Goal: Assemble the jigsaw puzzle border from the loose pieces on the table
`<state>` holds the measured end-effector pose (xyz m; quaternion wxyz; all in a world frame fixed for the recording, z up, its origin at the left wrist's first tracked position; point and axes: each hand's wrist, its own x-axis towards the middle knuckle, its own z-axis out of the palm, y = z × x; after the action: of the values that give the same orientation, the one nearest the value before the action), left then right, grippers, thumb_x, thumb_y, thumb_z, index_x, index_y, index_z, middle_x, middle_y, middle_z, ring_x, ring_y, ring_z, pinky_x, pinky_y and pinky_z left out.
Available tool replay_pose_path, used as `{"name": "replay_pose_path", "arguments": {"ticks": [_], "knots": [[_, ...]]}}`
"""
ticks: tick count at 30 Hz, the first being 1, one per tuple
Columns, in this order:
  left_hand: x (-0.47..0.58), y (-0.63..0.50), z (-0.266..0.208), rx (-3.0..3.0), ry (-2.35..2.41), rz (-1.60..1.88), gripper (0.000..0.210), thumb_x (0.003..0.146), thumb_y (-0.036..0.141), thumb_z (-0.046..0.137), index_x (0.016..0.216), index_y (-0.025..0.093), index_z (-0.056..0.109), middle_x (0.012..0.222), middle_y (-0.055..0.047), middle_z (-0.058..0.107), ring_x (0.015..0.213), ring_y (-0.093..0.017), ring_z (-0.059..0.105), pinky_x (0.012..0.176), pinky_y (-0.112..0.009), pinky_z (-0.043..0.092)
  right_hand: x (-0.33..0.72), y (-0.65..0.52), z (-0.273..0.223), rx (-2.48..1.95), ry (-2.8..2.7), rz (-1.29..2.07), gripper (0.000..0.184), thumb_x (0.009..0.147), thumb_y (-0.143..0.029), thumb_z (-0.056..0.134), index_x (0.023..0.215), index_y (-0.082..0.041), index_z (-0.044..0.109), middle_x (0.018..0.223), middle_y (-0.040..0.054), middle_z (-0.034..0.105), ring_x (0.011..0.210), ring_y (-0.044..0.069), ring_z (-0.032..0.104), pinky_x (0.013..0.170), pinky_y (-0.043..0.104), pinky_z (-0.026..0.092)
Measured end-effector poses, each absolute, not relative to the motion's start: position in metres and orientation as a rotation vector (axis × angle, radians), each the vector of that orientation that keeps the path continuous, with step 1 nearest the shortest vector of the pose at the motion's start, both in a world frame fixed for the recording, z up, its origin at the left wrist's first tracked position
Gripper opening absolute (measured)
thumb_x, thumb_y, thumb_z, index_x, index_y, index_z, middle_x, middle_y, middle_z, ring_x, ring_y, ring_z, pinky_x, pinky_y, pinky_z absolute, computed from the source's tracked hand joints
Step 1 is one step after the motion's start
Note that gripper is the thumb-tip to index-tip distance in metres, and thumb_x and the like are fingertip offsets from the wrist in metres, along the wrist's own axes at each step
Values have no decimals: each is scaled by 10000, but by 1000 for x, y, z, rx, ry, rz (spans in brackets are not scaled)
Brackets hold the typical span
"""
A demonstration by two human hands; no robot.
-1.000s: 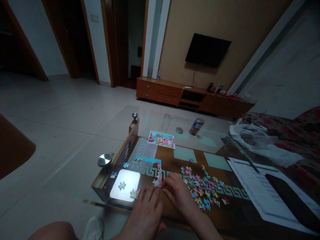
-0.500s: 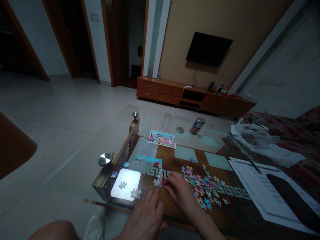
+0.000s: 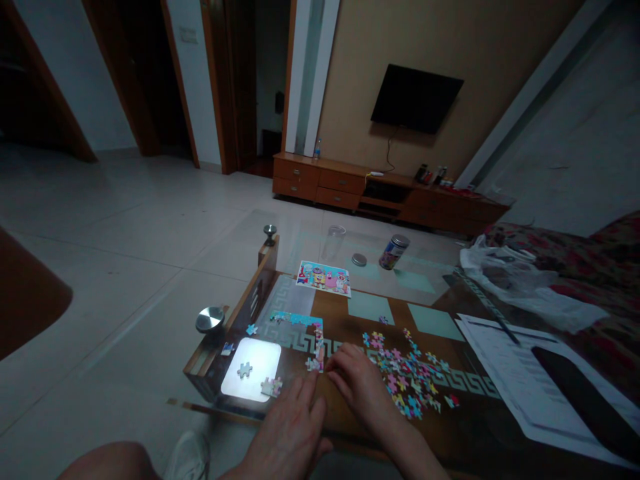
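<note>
A partly joined jigsaw puzzle (image 3: 299,319) lies on the glass table, its top row and right column linked into a corner. My left hand (image 3: 293,420) rests palm down with fingers stretched out, the tips just below the column's lower end. Against the right side of that end, my right hand (image 3: 356,380) has its fingers curled together; whatever they may pinch is hidden. Right of it spreads a heap of loose puzzle pieces (image 3: 400,373). Left of my left hand, a few joined pieces (image 3: 271,387) overlap the corner of a bright white panel (image 3: 253,390), which bears a single piece (image 3: 245,370).
Behind the puzzle lies a cartoon picture card (image 3: 324,279). Further back stand a clear cup (image 3: 334,243), a metal lid (image 3: 359,259) and a printed can (image 3: 394,253). On the right are papers (image 3: 520,387), a black phone-like slab (image 3: 585,400) and a plastic bag (image 3: 530,287).
Both hands stay at the lower end of the puzzle's right column. The left fingertips have shifted very slightly; the view has moved a little.
</note>
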<state>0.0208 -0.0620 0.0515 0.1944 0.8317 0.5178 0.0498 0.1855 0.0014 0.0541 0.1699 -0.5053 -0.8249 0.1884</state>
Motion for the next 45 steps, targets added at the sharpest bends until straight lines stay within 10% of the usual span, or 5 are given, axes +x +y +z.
{"name": "replay_pose_path", "arguments": {"ticks": [45], "knots": [[26, -58, 69, 2268, 1513, 97, 366, 815, 176, 575, 1180, 158, 568, 1444, -138, 441, 1250, -294, 484, 1018, -451, 432, 186, 0, 52, -1413, -2318, 546, 179, 795, -13, 562, 773, -185, 609, 867, 43, 601, 852, 194, 544, 739, 306, 426]]}}
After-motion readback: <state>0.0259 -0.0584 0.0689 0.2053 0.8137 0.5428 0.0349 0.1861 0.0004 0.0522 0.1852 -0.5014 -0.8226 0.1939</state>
